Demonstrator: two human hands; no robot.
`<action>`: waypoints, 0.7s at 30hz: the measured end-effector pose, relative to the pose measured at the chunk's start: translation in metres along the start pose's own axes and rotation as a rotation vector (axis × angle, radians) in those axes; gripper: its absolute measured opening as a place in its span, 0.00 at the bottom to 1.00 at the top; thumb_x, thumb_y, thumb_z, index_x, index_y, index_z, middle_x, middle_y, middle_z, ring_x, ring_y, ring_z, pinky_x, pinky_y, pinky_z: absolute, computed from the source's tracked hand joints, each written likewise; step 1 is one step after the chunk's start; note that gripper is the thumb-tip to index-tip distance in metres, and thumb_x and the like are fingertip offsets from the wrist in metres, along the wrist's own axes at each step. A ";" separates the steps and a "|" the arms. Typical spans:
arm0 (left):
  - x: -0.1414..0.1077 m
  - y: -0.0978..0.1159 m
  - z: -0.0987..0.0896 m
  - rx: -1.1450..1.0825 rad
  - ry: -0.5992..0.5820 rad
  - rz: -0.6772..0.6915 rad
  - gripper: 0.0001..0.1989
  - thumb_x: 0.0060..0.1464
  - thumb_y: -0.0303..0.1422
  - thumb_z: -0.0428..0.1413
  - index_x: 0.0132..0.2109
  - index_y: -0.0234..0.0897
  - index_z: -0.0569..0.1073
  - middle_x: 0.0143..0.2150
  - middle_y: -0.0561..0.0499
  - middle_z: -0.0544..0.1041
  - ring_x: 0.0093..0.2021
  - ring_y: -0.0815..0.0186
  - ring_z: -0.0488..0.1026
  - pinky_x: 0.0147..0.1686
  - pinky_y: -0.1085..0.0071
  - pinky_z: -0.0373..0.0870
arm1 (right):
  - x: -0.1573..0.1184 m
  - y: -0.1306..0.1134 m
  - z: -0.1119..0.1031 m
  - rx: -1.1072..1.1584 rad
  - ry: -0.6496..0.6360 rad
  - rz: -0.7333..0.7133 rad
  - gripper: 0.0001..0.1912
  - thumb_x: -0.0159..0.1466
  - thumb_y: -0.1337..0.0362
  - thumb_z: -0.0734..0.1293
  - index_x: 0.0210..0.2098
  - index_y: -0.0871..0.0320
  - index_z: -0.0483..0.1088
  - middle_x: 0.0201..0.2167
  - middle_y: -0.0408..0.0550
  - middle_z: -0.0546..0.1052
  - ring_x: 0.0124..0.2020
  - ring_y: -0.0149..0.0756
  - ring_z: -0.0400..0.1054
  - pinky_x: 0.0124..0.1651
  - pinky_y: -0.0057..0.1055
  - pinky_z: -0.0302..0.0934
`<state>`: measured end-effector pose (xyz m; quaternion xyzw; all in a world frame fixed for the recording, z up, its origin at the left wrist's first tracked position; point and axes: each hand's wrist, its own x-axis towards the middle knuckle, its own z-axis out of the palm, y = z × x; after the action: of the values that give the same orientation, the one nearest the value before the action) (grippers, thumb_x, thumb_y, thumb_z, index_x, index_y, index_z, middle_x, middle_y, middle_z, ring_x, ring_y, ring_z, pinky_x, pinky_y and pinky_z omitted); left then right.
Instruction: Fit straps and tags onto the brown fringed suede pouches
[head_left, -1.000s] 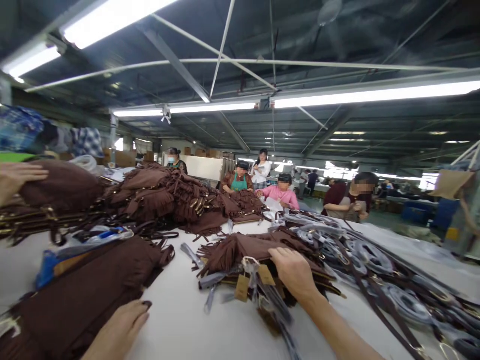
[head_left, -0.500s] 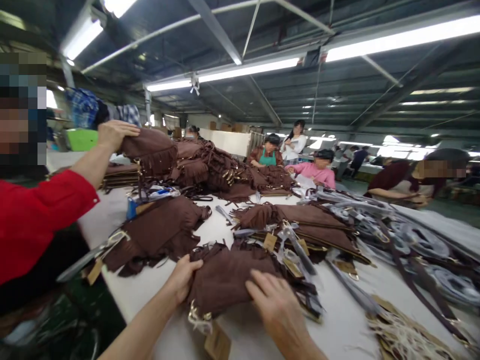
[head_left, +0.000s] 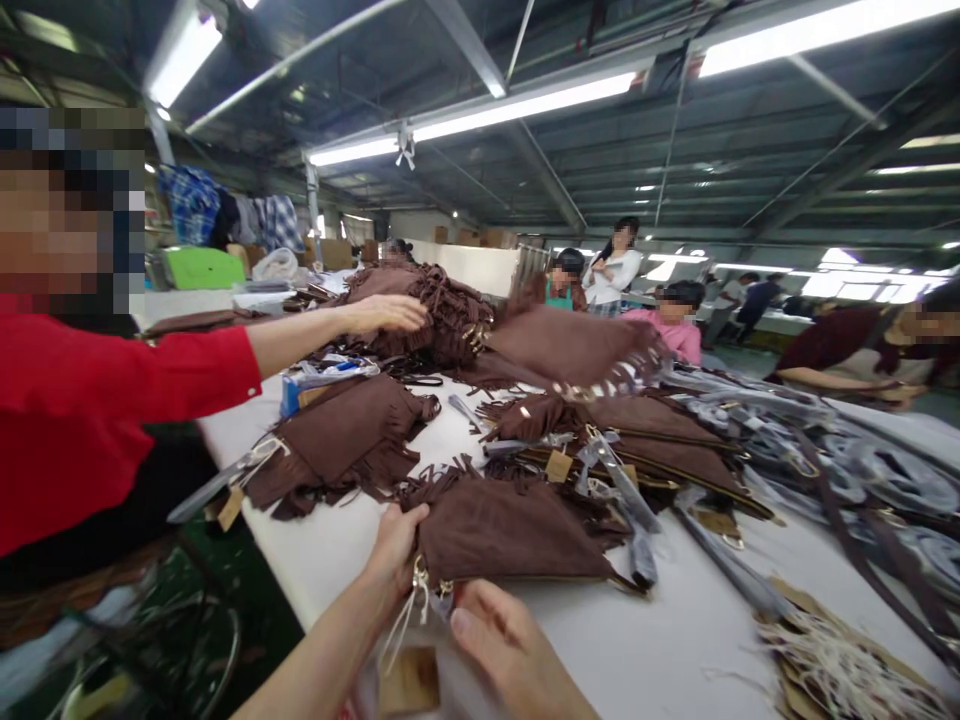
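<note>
A dark brown fringed bag (head_left: 502, 530) lies before me on the white table, with its zipper edge towards me. My left hand (head_left: 399, 545) is closed on the bag's left end, thumb on top. Gold clasps (head_left: 420, 575) and white string hang from that corner, and a tan paper tag (head_left: 409, 680) dangles below. My right hand (head_left: 499, 635) is beside the clasps at the lower edge, thumb up and fingers curled. What it pinches, if anything, is hidden; a bit of clear plastic shows near its fingertips.
A co-worker's red sleeve (head_left: 187, 385) and open hand (head_left: 386, 313) reach in from the left. Beyond, a blurred brown bag (head_left: 577, 345) hangs in the air. Brown bags (head_left: 330, 440) lie around, wrapped straps (head_left: 825, 465) at right, tags with strings (head_left: 832, 640) at front right.
My right hand has moved from the bag's top to its lower edge by the clasps. The co-worker's hand, earlier on a bag at left, is now empty, stretched rightward; a blurred bag appears beyond it.
</note>
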<state>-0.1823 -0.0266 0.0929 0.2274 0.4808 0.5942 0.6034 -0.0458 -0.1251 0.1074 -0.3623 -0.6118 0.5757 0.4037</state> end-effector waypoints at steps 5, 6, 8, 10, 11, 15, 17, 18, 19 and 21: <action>-0.001 -0.002 0.005 0.026 0.035 0.019 0.09 0.52 0.21 0.54 0.40 0.36 0.65 0.24 0.52 0.76 0.20 0.65 0.74 0.22 0.73 0.69 | 0.006 0.012 0.003 -0.028 0.090 0.066 0.17 0.59 0.49 0.67 0.34 0.58 0.66 0.28 0.43 0.74 0.32 0.34 0.68 0.37 0.27 0.61; -0.001 -0.002 0.006 0.026 0.032 0.026 0.10 0.51 0.20 0.54 0.40 0.35 0.65 0.24 0.52 0.76 0.21 0.65 0.74 0.23 0.73 0.70 | 0.004 0.012 0.003 -0.174 0.106 0.073 0.15 0.62 0.52 0.64 0.31 0.57 0.65 0.25 0.42 0.72 0.29 0.33 0.67 0.33 0.26 0.59; -0.001 0.003 0.005 0.022 0.013 0.046 0.12 0.50 0.18 0.54 0.40 0.36 0.65 0.25 0.53 0.76 0.23 0.65 0.75 0.26 0.71 0.72 | -0.001 0.009 -0.001 -0.574 0.117 0.036 0.12 0.65 0.58 0.60 0.27 0.57 0.64 0.24 0.43 0.73 0.27 0.33 0.67 0.29 0.26 0.54; 0.000 0.011 0.001 0.016 -0.012 0.072 0.15 0.49 0.16 0.54 0.41 0.37 0.64 0.27 0.53 0.77 0.25 0.65 0.76 0.30 0.70 0.74 | -0.006 0.003 -0.013 -0.983 0.122 -0.014 0.09 0.65 0.62 0.60 0.30 0.57 0.66 0.28 0.47 0.77 0.29 0.35 0.70 0.29 0.26 0.52; 0.001 0.016 -0.004 0.013 -0.026 0.085 0.16 0.48 0.16 0.54 0.42 0.37 0.64 0.29 0.53 0.77 0.27 0.66 0.76 0.32 0.69 0.74 | -0.008 -0.001 -0.023 -1.151 0.129 -0.001 0.08 0.65 0.63 0.60 0.32 0.57 0.67 0.30 0.48 0.79 0.30 0.37 0.72 0.29 0.26 0.52; 0.010 0.037 -0.031 0.062 -0.012 0.111 0.16 0.46 0.17 0.55 0.41 0.37 0.65 0.31 0.53 0.78 0.32 0.65 0.78 0.38 0.68 0.75 | -0.011 -0.017 -0.096 -1.526 0.331 0.322 0.14 0.70 0.60 0.55 0.37 0.55 0.71 0.33 0.49 0.81 0.34 0.39 0.76 0.31 0.27 0.56; 0.015 0.042 -0.046 0.149 -0.016 0.080 0.16 0.46 0.21 0.56 0.42 0.38 0.65 0.33 0.51 0.79 0.34 0.62 0.78 0.39 0.65 0.76 | -0.011 -0.021 -0.137 -1.563 0.457 0.431 0.18 0.71 0.61 0.53 0.38 0.58 0.72 0.34 0.57 0.81 0.35 0.45 0.77 0.31 0.30 0.58; 0.018 0.043 -0.054 0.223 -0.054 0.076 0.16 0.45 0.24 0.56 0.44 0.38 0.66 0.34 0.50 0.79 0.36 0.60 0.79 0.41 0.63 0.76 | -0.011 -0.022 -0.153 -1.570 0.485 0.456 0.19 0.71 0.61 0.52 0.39 0.60 0.72 0.34 0.59 0.81 0.36 0.47 0.77 0.32 0.32 0.58; 0.021 0.043 -0.062 0.331 -0.094 0.093 0.17 0.45 0.27 0.57 0.45 0.38 0.66 0.37 0.48 0.79 0.39 0.58 0.78 0.42 0.61 0.76 | -0.010 -0.022 -0.165 -1.572 0.491 0.464 0.19 0.71 0.61 0.53 0.39 0.61 0.72 0.34 0.61 0.81 0.36 0.48 0.77 0.32 0.33 0.59; 0.026 0.042 -0.077 0.659 -0.144 0.253 0.20 0.43 0.34 0.58 0.45 0.37 0.68 0.41 0.45 0.79 0.45 0.54 0.77 0.46 0.59 0.74 | -0.011 -0.020 -0.173 -1.572 0.457 0.438 0.17 0.70 0.60 0.55 0.39 0.60 0.73 0.35 0.59 0.81 0.38 0.47 0.76 0.35 0.33 0.61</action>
<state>-0.2726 -0.0173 0.0870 0.5087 0.5707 0.4598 0.4518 0.1167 -0.0651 0.1284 -0.7555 -0.6534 -0.0396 0.0275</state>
